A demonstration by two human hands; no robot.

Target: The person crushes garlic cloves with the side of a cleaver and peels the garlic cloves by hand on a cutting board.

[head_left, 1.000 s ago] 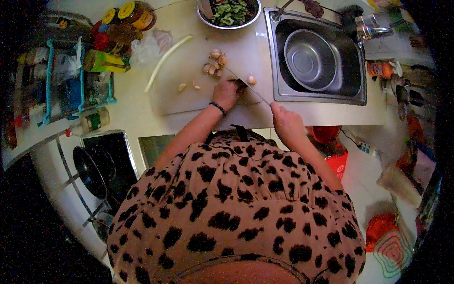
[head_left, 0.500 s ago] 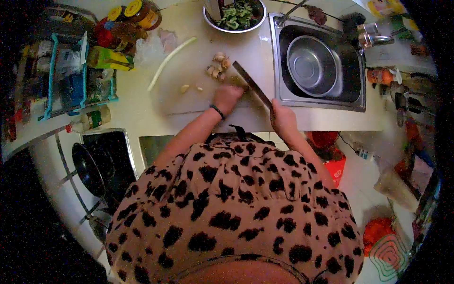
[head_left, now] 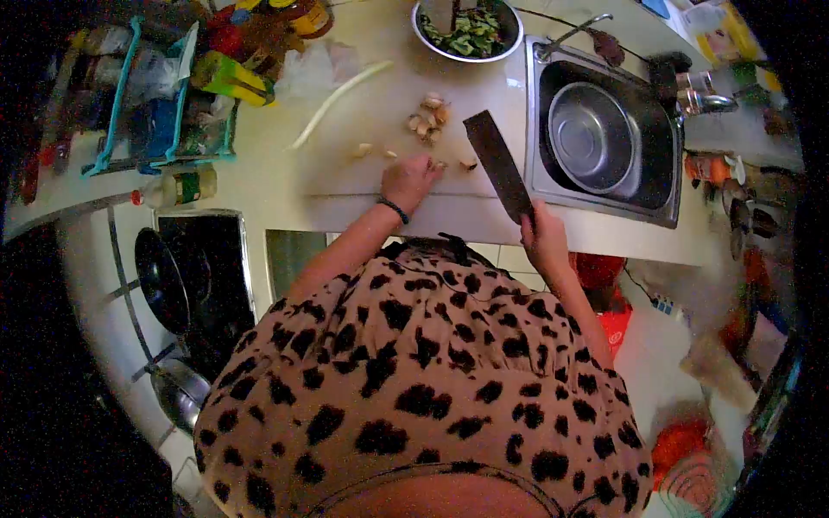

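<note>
The counter (head_left: 263, 186) runs right across the scene, and on its right side sits the steel sink (head_left: 533, 129)! Left of that, the pale cutting board (head_left: 345, 177) lies flat in front of the person. Inside the sink, a round metal basin (head_left: 591, 138); at the counter's far side, a white-rimmed bowl (head_left: 466, 59) full of chopped greens (head_left: 475, 34).

Now the cleaver (head_left: 499, 168), slanting beside the sink's near-left corner, broad face showing, far end angled away to the left! The right hand (head_left: 544, 235) has its handle wrapped firmly. Over to the left hand (head_left: 406, 183): low at the board, fingers curled, a small bit at the fingertips, and whether it's pinched or merely touched, I can't tell.

A long pale stalk (head_left: 337, 102) curves along the board's left side. Garlic cloves (head_left: 429, 118) huddle just beyond the left hand, a reddish clove (head_left: 469, 164) lies between that hand and the blade, and two pale pieces (head_left: 363, 150) rest to the left.
</note>
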